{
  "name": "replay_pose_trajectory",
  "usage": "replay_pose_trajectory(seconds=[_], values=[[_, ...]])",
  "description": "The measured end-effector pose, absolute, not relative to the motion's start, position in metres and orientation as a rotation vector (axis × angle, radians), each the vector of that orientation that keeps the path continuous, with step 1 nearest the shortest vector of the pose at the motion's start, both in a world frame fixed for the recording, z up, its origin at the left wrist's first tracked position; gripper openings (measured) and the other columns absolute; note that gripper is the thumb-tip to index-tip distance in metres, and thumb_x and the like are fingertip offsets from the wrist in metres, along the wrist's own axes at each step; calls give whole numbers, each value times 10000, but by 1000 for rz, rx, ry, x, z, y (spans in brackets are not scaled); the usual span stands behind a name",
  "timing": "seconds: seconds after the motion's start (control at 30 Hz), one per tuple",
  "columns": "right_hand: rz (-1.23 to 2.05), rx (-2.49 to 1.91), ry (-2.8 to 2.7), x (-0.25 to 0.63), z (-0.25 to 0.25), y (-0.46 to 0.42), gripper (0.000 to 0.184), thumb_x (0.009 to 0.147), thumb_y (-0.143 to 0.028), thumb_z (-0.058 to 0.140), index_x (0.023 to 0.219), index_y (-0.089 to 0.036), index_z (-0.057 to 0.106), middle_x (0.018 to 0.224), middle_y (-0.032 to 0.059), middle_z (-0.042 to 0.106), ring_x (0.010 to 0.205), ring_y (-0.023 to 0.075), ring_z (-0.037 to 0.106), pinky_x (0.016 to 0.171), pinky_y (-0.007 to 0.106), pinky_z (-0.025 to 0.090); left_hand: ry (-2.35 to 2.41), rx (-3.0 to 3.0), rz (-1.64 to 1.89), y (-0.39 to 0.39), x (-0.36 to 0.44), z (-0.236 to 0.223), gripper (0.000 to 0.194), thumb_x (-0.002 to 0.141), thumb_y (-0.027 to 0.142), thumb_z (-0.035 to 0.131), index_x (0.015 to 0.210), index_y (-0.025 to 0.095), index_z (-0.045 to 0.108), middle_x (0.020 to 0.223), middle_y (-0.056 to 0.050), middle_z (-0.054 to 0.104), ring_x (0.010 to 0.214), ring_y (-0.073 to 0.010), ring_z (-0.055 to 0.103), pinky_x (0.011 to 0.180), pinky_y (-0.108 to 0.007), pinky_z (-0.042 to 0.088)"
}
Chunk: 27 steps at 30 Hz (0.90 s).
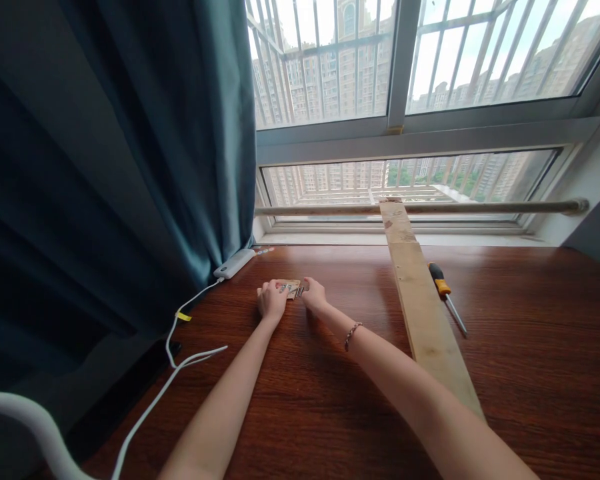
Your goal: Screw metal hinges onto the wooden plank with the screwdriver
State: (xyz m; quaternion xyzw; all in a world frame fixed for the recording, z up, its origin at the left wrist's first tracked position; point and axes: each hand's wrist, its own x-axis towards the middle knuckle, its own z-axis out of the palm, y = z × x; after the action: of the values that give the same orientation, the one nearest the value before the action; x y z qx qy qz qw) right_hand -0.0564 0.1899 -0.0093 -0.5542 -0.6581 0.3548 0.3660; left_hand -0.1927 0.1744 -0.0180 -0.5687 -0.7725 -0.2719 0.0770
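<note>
A small, pale flat piece (294,285), like a thin board or card, lies on the brown table between my hands. Small shiny metal bits that look like screws (299,291) are on it and at its right edge. My left hand (273,300) grips the piece at its left side, with bent fingers and the thumb along the near edge. At the right edge, my right hand (314,293) has its thumb and fingertips pinched at the metal bits. Exactly how many it holds is too small to tell.
A long wooden plank (425,300) runs across the table on the right, its far end at the window rail. Beside it lies a screwdriver (440,281) with a black and yellow handle. On the left are a white power strip (234,264), its cable (173,333) and a blue curtain (210,133).
</note>
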Motion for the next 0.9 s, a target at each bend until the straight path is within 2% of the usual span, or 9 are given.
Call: replay_pose_trajectory(seconds=[0.1, 0.2, 0.37, 0.63, 0.8, 0.9], values=[[973, -1416, -1674, -56, -10, 186, 544, 655, -37, 563, 1170, -207, 601, 1135, 46, 661, 1109, 199, 577, 948, 269, 426, -2153, -1791, -800, 170, -188, -15, 237, 772, 227, 548, 978, 221, 664, 1021, -88, 612, 947, -254, 506, 853, -345, 395], [1032, -1422, -1647, -51, -13, 186, 560, 658, 0, 526, 1183, -188, 585, 1159, 58, 647, 1108, 188, 577, 954, 266, 422, -2107, -1883, -740, 168, -183, -14, 183, 764, 189, 529, 854, 231, 682, 987, -75, 615, 945, -263, 495, 790, -353, 400], [1109, -1430, -1602, -40, -21, 190, 515, 687, 46, 463, 1153, -135, 587, 1122, 101, 649, 1024, 161, 612, 907, 240, 445, -2103, -1927, -705, 171, -178, -16, 114, 759, 252, 553, 760, 214, 660, 967, -85, 624, 962, -287, 488, 747, -375, 397], [1182, -1368, -1565, -39, -35, 199, 460, 686, -1, 523, 1094, -195, 606, 991, 47, 666, 888, 159, 640, 769, 267, 506, -2010, -2037, -761, 175, -181, -22, 132, 777, 285, 574, 716, 217, 670, 1003, -67, 639, 1006, -271, 485, 813, -385, 386], [1212, -1353, -1530, -42, -38, 199, 407, 697, -18, 526, 1061, -181, 610, 967, 51, 661, 841, 149, 646, 733, 259, 509, -2018, -1933, -801, 174, -181, -20, 188, 812, 331, 533, 851, 207, 669, 1021, -84, 623, 981, -272, 493, 787, -378, 398], [1232, -1348, -1517, -42, -38, 198, 370, 700, -16, 518, 1022, -171, 613, 934, 46, 662, 826, 142, 646, 734, 254, 507, -2075, -1915, -724, 173, -180, -21, 174, 803, 325, 534, 786, 206, 659, 1006, -89, 621, 984, -286, 493, 779, -385, 401]])
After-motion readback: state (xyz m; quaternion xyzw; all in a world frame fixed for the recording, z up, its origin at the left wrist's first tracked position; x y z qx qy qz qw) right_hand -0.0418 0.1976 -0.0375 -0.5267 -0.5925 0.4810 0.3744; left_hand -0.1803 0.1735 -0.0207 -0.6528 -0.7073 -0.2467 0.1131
